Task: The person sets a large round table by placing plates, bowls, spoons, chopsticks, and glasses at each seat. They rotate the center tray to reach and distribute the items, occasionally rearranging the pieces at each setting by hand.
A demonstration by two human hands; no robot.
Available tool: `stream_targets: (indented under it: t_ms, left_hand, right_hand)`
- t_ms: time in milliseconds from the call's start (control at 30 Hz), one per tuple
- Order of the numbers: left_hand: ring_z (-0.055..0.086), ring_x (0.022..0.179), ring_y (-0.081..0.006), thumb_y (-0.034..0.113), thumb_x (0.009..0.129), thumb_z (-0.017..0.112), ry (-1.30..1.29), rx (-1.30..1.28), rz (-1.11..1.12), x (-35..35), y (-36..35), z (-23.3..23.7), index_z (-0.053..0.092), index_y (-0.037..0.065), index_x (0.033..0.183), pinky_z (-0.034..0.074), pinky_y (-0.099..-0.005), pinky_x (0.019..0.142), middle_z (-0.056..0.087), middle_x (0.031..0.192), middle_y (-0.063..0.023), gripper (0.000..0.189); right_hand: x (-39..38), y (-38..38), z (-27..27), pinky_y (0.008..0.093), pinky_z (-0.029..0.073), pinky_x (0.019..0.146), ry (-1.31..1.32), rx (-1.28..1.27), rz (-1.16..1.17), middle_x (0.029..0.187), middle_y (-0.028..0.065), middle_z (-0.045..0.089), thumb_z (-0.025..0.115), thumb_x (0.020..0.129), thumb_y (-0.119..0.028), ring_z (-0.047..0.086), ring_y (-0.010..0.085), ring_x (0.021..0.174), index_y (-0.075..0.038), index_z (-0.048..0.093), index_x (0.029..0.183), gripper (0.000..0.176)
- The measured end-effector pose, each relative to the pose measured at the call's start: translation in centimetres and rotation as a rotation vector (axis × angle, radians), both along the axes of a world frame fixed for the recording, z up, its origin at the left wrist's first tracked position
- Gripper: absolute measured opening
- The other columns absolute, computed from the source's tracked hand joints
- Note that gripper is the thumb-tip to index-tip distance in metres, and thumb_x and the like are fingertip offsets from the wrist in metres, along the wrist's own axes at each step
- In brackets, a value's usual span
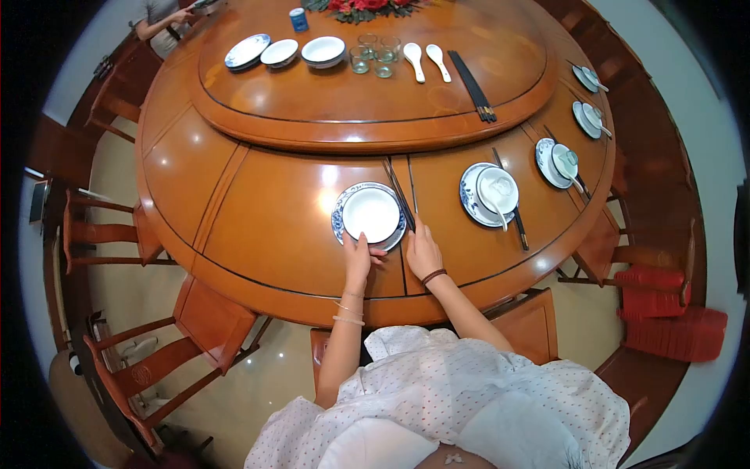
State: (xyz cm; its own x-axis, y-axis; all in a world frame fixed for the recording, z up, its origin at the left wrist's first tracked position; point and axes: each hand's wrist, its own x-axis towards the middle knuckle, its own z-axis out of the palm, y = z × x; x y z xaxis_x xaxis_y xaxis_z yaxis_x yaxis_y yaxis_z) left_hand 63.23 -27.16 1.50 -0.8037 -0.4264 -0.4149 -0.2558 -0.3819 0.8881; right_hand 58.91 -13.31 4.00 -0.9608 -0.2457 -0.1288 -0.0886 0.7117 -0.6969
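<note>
A white bowl (370, 215) sits on a blue-patterned plate (338, 215) close to the table's near edge. My left hand (359, 259) is at the near rim of the plate, its thumb lying over the plate up to the bowl's edge and its fingers curled at the plate's rim. A pair of dark chopsticks (399, 192) lies slantwise along the plate's right side. Their near ends are at the fingers of my right hand (423, 252), which is closed about them.
Set places with plates, bowls, spoons and chopsticks run along the right, the nearest bowl (497, 190) among them. On the raised turntable (312, 129) are stacked dishes (323, 51), glasses (375, 56), two spoons (414, 62), more chopsticks (472, 86) and a blue can (298, 19). Another person (160, 23) stands far left.
</note>
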Motion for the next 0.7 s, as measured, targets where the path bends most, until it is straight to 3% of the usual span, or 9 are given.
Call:
stream_targets:
  t_ms: [133, 300, 367, 433, 567, 700]
  left_hand:
    - [0.057, 0.045, -0.0171, 0.013, 0.093, 0.034, 0.0, 0.02, 0.068, 0.0, 1.2, 0.3, 0.019, 0.002, 0.121, 0.044, -0.0214, 0.035, 0.06, 0.07, -0.02, 0.034]
    - [0.057, 0.046, -0.0164, 0.012, 0.093, 0.034, 0.037, -0.012, 0.061, -1.8, 2.9, 2.6, 0.021, 0.002, 0.122, 0.044, -0.0214, 0.036, 0.06, 0.072, -0.0214, 0.034]
    - [0.057, 0.046, -0.016, 0.013, 0.093, 0.035, 0.062, 0.0, 0.045, -3.4, 3.9, 3.5, 0.021, 0.002, 0.123, 0.044, -0.021, 0.037, 0.061, 0.073, -0.0213, 0.034]
    - [0.057, 0.047, -0.0151, 0.013, 0.093, 0.035, 0.064, 0.012, 0.0, -5.5, 4.5, 4.2, 0.022, 0.002, 0.123, 0.044, -0.0204, 0.037, 0.061, 0.073, -0.0209, 0.035]
    - [0.056, 0.047, -0.0137, 0.013, 0.093, 0.035, 0.101, 0.036, -0.071, -10.7, 7.0, 5.5, 0.026, 0.001, 0.12, 0.043, -0.02, 0.038, 0.061, 0.072, -0.0198, 0.03]
    - [0.056, 0.046, -0.0134, 0.015, 0.094, 0.034, 0.114, 0.028, -0.096, -15.4, 9.9, 6.4, 0.028, 0.002, 0.115, 0.042, -0.0194, 0.038, 0.061, 0.072, -0.0185, 0.026]
  right_hand:
    - [-1.3, 0.8, 0.5, 0.0466, 0.044, 0.072, 0.082, -0.053, 0.006, 0.101, 0.0248, 0.052, 0.041, 0.088, -0.018, 0.053, 0.0421, 0.085, 0.0, 0.037, 0.124, 0.04]
    - [-5.2, 2.9, 1.8, 0.0456, 0.044, 0.071, 0.132, -0.093, 0.022, 0.094, 0.0255, 0.054, 0.043, 0.087, -0.016, 0.054, 0.041, 0.083, 0.001, 0.041, 0.122, 0.038]
    - [-8.5, 4.4, 2.2, 0.0453, 0.043, 0.071, 0.133, -0.118, -0.017, 0.087, 0.0258, 0.055, 0.044, 0.087, -0.015, 0.054, 0.0405, 0.082, 0.001, 0.042, 0.122, 0.038]
    - [-12.2, 5.9, 4.0, 0.0448, 0.044, 0.071, 0.119, -0.131, -0.097, 0.088, 0.0255, 0.056, 0.045, 0.087, -0.015, 0.054, 0.0403, 0.083, 0.002, 0.045, 0.118, 0.036]
    - [-21.1, 8.6, 6.0, 0.044, 0.044, 0.074, 0.353, -0.028, -0.147, 0.092, 0.0231, 0.056, 0.047, 0.086, -0.016, 0.054, 0.0391, 0.085, 0.002, 0.051, 0.103, 0.025]
    - [-29.4, 8.8, 5.9, 0.0427, 0.045, 0.074, 0.427, 0.085, -0.204, 0.095, 0.0217, 0.05, 0.047, 0.086, -0.014, 0.053, 0.038, 0.086, 0.003, 0.052, 0.101, 0.023]
